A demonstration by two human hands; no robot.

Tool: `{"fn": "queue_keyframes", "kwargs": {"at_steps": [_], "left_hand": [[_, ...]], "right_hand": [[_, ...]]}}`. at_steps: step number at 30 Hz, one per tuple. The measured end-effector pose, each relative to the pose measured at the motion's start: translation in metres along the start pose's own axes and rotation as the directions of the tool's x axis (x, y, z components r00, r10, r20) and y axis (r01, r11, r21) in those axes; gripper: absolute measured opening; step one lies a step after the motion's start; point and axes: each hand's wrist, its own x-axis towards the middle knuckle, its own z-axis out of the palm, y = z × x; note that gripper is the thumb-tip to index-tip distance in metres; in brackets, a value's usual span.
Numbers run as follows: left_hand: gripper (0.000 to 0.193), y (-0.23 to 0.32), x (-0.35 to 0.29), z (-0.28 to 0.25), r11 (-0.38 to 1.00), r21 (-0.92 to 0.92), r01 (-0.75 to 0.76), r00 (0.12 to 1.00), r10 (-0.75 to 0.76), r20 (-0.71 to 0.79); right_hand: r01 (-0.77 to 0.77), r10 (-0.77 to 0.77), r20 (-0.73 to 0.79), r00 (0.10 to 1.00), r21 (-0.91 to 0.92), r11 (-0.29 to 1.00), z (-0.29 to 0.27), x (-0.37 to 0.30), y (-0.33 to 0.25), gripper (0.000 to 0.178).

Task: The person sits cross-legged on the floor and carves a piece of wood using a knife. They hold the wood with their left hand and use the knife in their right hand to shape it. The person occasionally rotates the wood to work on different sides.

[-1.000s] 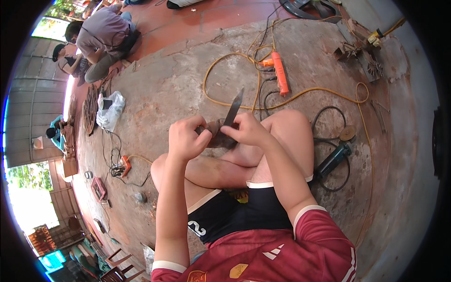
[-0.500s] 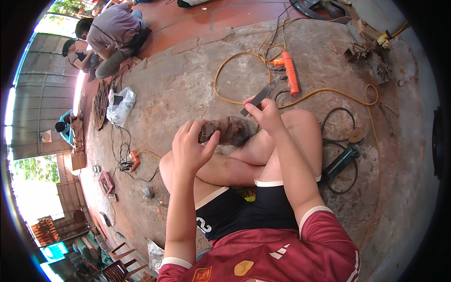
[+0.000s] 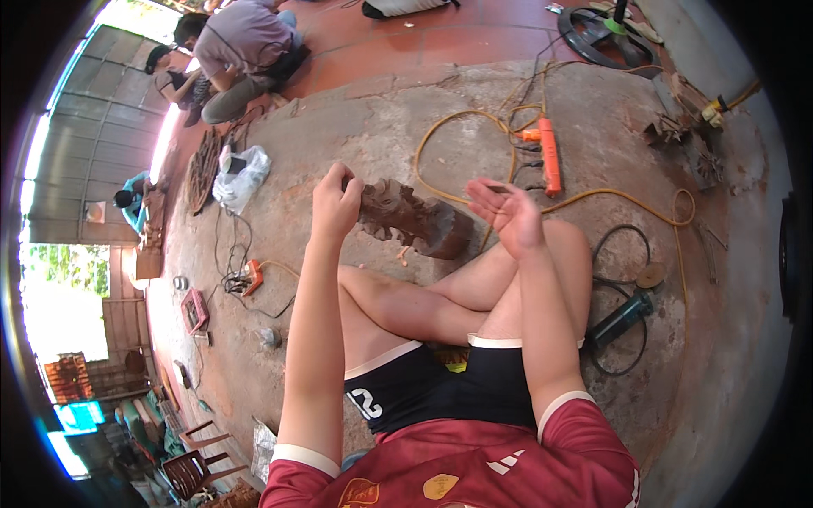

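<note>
A dark brown carved wooden piece (image 3: 417, 222) is tilted over the floor in front of my crossed legs. Its carved left end is gripped by my left hand (image 3: 339, 203), whose fingers are closed round it; the smooth, rounded end points right. My right hand (image 3: 511, 218) is raised beyond that end, apart from the wood, and somewhat blurred. A dark flat strip (image 3: 500, 189) shows only as a short sliver between its thumb and fingers.
A yellow cord (image 3: 622, 194) runs from an orange power strip (image 3: 550, 157). On my right lies a green power tool (image 3: 622, 320) with a black cable. A white plastic bag (image 3: 243, 179) lies front left. Two people sit far left on the floor, near a grey wall panel.
The carved piece has turned to show more of its carved side, and my left hand has risen. My right hand has moved right and turned; the strip in it shows far less.
</note>
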Motion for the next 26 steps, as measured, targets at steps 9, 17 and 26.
{"fn": "queue_keyframes", "kwargs": {"at_steps": [9, 17, 26], "left_hand": [[0.021, -0.038, -0.021, -0.019, 0.968, -0.162, 0.193, 0.981, -0.188, 0.046], [0.022, -0.043, -0.079, -0.023, 0.953, -0.204, 0.224, 0.971, -0.237, -0.041], [0.028, -0.032, -0.139, -0.025, 0.961, 0.040, 0.275, 0.961, -0.274, -0.028]], "right_hand": [[-0.062, -0.091, 0.312, 0.946, 0.447, 0.893, 0.026, -0.008, -0.005, 0.052], [-0.085, 0.088, 0.029, 0.996, -0.113, 0.990, 0.027, -0.010, 0.032, 0.030], [-0.222, 0.191, -0.120, 0.974, -0.363, 0.905, 0.068, -0.030, 0.080, 0.035]]}}
